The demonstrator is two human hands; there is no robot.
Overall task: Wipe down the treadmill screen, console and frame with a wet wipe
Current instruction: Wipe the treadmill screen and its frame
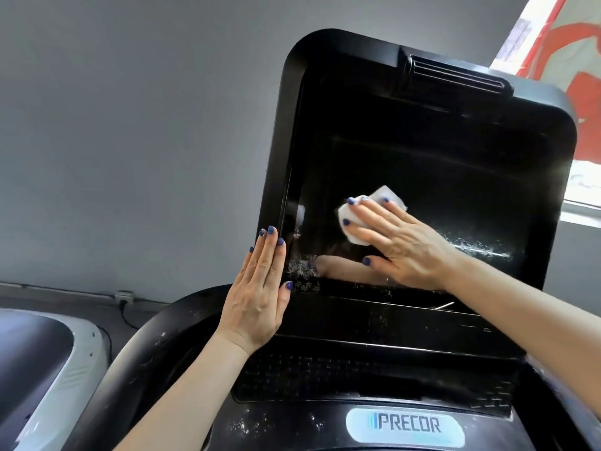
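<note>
The black treadmill screen point(439, 177) tilts up in the middle of the view, glossy, with wet streaks at its lower right. My right hand point(400, 242) lies flat on the lower middle of the glass, fingers straight, pressing a folded white wet wipe point(364, 213) against it. My left hand point(260, 294) rests flat with straight fingers against the screen's left bezel, near its lower corner. Below the screen is the dark console point(374, 372) with a speaker grille and a PRECOR badge point(406, 428), speckled with dust.
A curved black frame bar point(153, 349) sweeps down to the left of the console. A white and black machine point(42, 369) stands at lower left. A grey wall with a socket and cable point(125, 299) lies behind, and a window at the right.
</note>
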